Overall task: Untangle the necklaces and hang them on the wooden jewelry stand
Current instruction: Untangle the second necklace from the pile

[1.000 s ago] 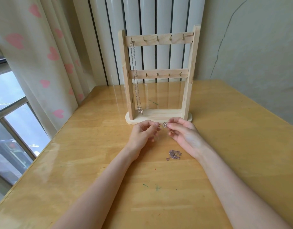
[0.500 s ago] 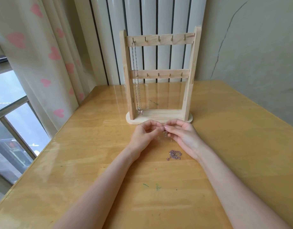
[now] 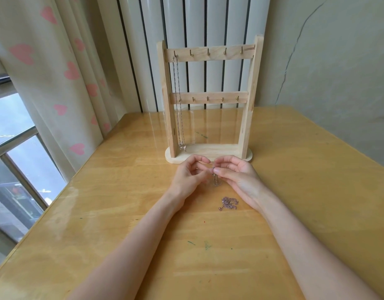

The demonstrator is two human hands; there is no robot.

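Note:
A wooden jewelry stand [image 3: 249,100] with two hook rails stands at the back of the table. One silver necklace [image 3: 178,109] hangs from its top left hook down to the base. Just in front of the base, my left hand [image 3: 190,176] and my right hand [image 3: 238,176] meet over a thin chain [image 3: 216,180]. Both pinch its upper end, and the rest dangles to the table between them. A small bunched pinkish necklace [image 3: 229,203] lies on the table beside my right wrist.
The glossy wooden table [image 3: 121,191] runs to a left edge by a window [image 3: 15,161] and a curtain with pink hearts [image 3: 56,83]. A white radiator [image 3: 208,29] and a cracked wall [image 3: 327,72] stand behind the stand.
My hands have lifted the pinched chain a little, so more of it now dangles between them. The bunched necklace and the hung necklace have not moved.

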